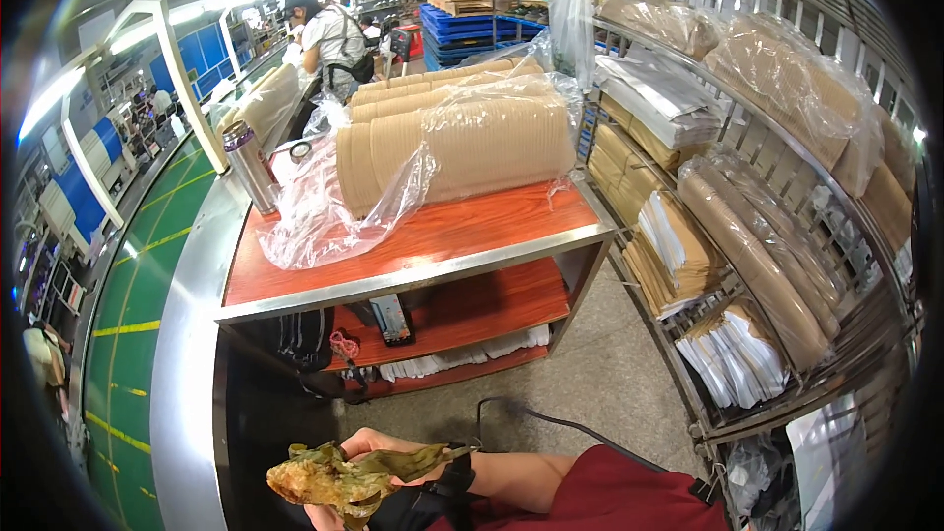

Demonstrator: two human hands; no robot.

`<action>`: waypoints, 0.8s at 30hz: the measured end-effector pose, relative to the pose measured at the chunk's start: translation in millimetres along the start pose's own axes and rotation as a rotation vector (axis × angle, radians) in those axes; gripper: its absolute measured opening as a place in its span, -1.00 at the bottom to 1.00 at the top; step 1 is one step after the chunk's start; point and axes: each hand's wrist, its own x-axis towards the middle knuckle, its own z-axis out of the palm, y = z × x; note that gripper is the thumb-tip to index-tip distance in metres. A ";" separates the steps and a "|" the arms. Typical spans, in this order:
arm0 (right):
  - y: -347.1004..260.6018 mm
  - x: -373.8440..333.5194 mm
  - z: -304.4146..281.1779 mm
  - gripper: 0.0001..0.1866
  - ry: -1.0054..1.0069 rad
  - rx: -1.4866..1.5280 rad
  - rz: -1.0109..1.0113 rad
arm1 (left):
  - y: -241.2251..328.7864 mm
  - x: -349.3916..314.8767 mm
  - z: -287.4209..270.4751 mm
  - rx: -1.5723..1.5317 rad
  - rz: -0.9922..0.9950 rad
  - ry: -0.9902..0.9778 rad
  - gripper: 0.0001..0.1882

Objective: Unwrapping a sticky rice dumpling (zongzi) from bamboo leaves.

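Note:
At the bottom edge, left of centre, is a rice dumpling with its green-brown leaf wrapping partly peeled back. My right hand is closed around its upper side, and the forearm comes in from the right with a black strap at the wrist. Below the dumpling, the fingers of my left hand press against it; the picture's edge cuts off most of that hand. Loose leaf trails toward the right wrist. A dark red garment covers my lap or sleeve at the lower right.
Ahead stands a red-topped metal-edged table bearing plastic-wrapped brown stacks and a steel tumbler. Its shelf holds a phone and a black bag. A loaded rack lines the right. Another person works beyond.

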 end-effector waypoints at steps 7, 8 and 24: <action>-14.7 -4.0 -34.3 -0.48 -0.197 -0.334 0.061 | 4.6 -15.5 -9.7 -0.056 -0.046 0.013 -0.63; -39.2 1.8 -12.7 -0.59 -0.164 -0.265 0.135 | 9.4 -17.9 17.5 -0.097 -0.028 0.039 -0.67; -48.9 11.2 6.9 -0.76 -0.122 -0.461 0.209 | 12.9 -23.6 23.7 -0.118 0.067 0.025 -0.72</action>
